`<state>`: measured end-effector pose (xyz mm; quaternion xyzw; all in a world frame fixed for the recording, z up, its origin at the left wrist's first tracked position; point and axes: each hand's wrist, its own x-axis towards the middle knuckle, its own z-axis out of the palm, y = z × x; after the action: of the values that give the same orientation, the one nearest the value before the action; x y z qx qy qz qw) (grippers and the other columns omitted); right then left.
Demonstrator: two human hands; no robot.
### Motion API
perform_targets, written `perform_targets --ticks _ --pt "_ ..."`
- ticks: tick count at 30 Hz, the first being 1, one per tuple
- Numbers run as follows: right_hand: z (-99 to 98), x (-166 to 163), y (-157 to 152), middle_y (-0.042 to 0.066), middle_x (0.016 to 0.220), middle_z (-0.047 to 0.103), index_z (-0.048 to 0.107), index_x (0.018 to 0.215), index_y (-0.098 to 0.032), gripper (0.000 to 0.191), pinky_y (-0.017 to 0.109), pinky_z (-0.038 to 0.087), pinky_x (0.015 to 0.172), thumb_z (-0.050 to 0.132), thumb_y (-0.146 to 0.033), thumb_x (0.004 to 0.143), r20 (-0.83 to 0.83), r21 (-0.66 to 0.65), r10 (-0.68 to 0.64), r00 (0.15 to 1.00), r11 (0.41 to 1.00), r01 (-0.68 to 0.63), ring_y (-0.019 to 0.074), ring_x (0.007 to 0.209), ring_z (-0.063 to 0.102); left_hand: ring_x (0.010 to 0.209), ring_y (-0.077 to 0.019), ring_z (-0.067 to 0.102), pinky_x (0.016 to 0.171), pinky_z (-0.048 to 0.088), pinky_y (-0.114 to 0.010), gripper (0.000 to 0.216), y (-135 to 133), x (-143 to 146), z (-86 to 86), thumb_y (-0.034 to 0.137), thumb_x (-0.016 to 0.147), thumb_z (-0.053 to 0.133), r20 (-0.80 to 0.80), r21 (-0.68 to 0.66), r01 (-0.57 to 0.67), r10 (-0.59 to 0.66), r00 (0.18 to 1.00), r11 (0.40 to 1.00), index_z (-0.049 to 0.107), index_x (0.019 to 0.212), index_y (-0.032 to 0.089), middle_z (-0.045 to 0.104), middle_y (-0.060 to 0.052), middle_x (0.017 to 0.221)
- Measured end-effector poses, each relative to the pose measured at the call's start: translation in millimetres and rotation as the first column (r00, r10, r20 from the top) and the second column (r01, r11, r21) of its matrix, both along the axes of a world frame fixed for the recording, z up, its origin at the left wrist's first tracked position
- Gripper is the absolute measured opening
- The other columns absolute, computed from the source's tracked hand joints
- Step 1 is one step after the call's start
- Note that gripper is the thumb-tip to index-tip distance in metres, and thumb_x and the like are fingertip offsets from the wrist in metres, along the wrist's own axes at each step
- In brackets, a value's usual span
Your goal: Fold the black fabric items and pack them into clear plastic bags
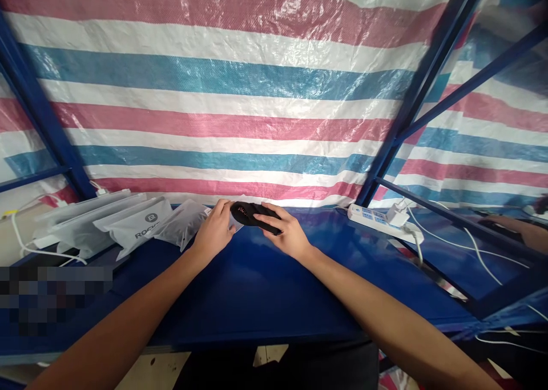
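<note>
My right hand (286, 230) is closed around a black, soft-looking folded item (250, 214) with small orange lettering on its left end. My left hand (215, 229) is closed at the other end of that item, fingers and thumb on a clear plastic bag (238, 225) that shows in part behind and below it. The exact kind of black item cannot be made out. Both hands are just above the far part of the blue table (257, 287).
Frosted plastic pouches (152, 221) stand at the left, beside a clear bag with dark contents (184, 221). A white power strip (377, 221) with plugs and cables lies at the right. Blue metal posts (411, 93) frame a striped tarp (240, 81). Another person's hand (528, 230) shows far right.
</note>
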<state>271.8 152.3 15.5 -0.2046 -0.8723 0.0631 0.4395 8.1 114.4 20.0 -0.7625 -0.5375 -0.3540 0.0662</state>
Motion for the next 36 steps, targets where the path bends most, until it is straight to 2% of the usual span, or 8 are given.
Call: perform_targets --ticks 3,7,11,18,24,28,33,36 --pt "2.3 -2.8 -3.0 0.013 0.165 0.055 0.071 0.150 -0.033 0.058 0.054 0.057 0.118 0.077 -0.013 0.096 0.148 0.072 -0.167 0.975 0.985 0.158 0.0339 0.143 0.063 0.138 -0.0347 0.063 0.108 0.058 -0.045 0.079 2.7 8.7 -4.9 0.001 0.088 0.063 -0.005 0.043 0.000 0.000 1.000 0.999 0.044 0.160 0.024 0.053 -0.016 0.155" --pt "10.8 -18.2 -19.8 0.018 0.166 0.053 0.068 0.153 -0.030 0.063 0.056 0.066 0.103 0.080 -0.015 0.093 0.373 0.151 -0.370 0.851 0.929 0.338 0.0404 0.138 0.062 0.150 -0.0362 0.053 0.116 0.055 -0.048 0.089 4.2 20.1 -8.3 -0.004 0.083 0.060 -0.053 0.101 0.018 -0.013 0.999 0.995 0.038 0.166 0.022 0.050 -0.018 0.160" --pt "14.7 -32.9 -30.7 0.018 0.165 0.054 0.071 0.150 -0.032 0.058 0.052 0.069 0.093 0.076 -0.012 0.095 0.423 0.185 -0.467 0.776 0.883 0.431 0.0420 0.138 0.059 0.150 -0.0373 0.051 0.118 0.052 -0.052 0.090 3.0 28.7 -8.5 -0.004 0.083 0.056 -0.153 0.118 0.026 -0.008 0.988 0.993 0.037 0.167 0.023 0.053 -0.018 0.160" --pt "7.8 -22.8 -17.3 0.016 0.160 0.054 0.076 0.141 -0.028 0.041 0.050 0.060 0.111 0.072 -0.019 0.101 0.366 0.254 -0.177 0.914 0.964 0.085 0.0329 0.135 0.061 0.148 -0.0369 0.055 0.124 0.046 -0.056 0.095 9.7 24.3 -6.2 0.000 0.080 0.067 -0.154 0.071 0.231 -0.218 0.964 0.970 0.038 0.167 0.025 0.055 -0.016 0.158" --pt "2.6 -19.7 -3.6 0.016 0.139 0.061 0.075 0.142 -0.028 0.039 0.046 0.062 0.104 0.066 -0.019 0.105 0.323 0.273 -0.173 0.930 0.959 0.084 0.0303 0.130 0.062 0.150 -0.0365 0.055 0.126 0.048 -0.055 0.101 9.9 16.5 -2.5 0.017 0.083 0.084 -0.037 -0.020 0.381 -0.382 0.923 0.924 0.036 0.170 0.031 0.051 -0.014 0.164" --pt "6.7 -17.6 0.3 0.012 0.134 0.070 0.078 0.140 -0.031 0.034 0.051 0.054 0.113 0.067 -0.027 0.108 0.249 0.335 -0.201 0.947 0.936 0.111 0.0323 0.135 0.056 0.151 -0.0330 0.055 0.127 0.049 -0.052 0.082 2.2 10.4 2.1 0.031 0.094 0.081 0.029 0.030 0.427 -0.427 0.904 0.904 0.044 0.167 0.035 0.052 -0.011 0.166" --pt "12.0 -10.8 -0.4 0.008 0.147 0.072 0.077 0.141 -0.036 0.037 0.057 0.047 0.108 0.074 -0.032 0.104 0.075 0.254 -0.264 0.961 0.937 0.238 0.0344 0.130 0.052 0.161 -0.0366 0.042 0.133 0.038 -0.058 0.069 -5.6 -1.3 15.5 0.041 0.098 0.077 0.112 0.333 0.279 -0.332 0.937 0.901 0.052 0.161 0.028 0.045 -0.014 0.172" --pt "11.1 -9.3 0.5 0.007 0.147 0.073 0.077 0.140 -0.036 0.037 0.055 0.048 0.109 0.075 -0.032 0.104 0.036 0.189 -0.260 0.965 0.950 0.249 0.0329 0.127 0.053 0.154 -0.0346 0.052 0.129 0.044 -0.055 0.064 -1.3 -7.1 14.3 0.043 0.102 0.072 0.205 0.322 0.150 -0.224 0.953 0.935 0.053 0.160 0.025 0.055 -0.014 0.165"
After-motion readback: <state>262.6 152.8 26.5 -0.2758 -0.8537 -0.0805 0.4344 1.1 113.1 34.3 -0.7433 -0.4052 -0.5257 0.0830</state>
